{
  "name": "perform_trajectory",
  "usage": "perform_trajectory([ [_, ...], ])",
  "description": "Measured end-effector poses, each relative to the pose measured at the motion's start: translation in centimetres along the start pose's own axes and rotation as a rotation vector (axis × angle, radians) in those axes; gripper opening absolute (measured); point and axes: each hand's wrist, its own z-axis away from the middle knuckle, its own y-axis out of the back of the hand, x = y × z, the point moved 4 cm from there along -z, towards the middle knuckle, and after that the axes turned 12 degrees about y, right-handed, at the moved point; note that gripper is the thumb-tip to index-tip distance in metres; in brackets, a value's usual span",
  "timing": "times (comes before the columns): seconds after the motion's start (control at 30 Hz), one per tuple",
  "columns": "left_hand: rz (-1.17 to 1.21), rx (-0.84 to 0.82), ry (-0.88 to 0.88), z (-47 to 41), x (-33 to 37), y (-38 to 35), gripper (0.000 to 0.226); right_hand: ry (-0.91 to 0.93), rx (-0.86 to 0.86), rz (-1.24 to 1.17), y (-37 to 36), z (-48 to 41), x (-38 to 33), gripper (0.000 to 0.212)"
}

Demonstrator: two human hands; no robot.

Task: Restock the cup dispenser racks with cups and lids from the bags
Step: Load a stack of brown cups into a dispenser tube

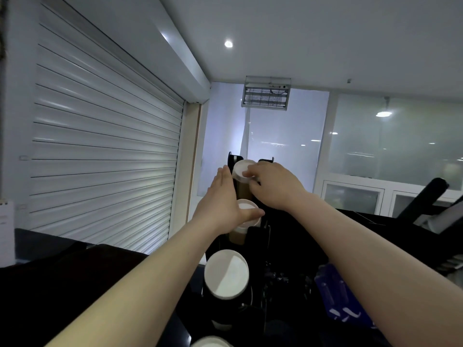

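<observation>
Paper, brown-sided with a white end facing out, makes up the top stack of cups, which lies tilted in the uppermost slot of the black rack, above a second stack and a third stack. From where I stand, a nested stack like that looks light but easy to crush and apt to slide apart. It seems best held around its end and steadied along its side, not squeezed mid-length. The right hand does roughly that, its fingers curled over the white end and gripping it. The left hand lies flat, with its fingers straight and together up the stack's left side and its thumb across the second stack.
</observation>
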Motion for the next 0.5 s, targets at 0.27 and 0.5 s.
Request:
perform_trajectory([
  [0.27,0.185,0.016,-0.041,2.7,-2.2,1.6,0.074,0.087,0.076,-0.063,0.6,3.6,-1.2,0.060],
  [0.5,0.041,0.021,-0.155,7.9,-2.2,3.9,0.069,0.039,0.059,-0.089,1.6,5.5,-3.6,0.061],
])
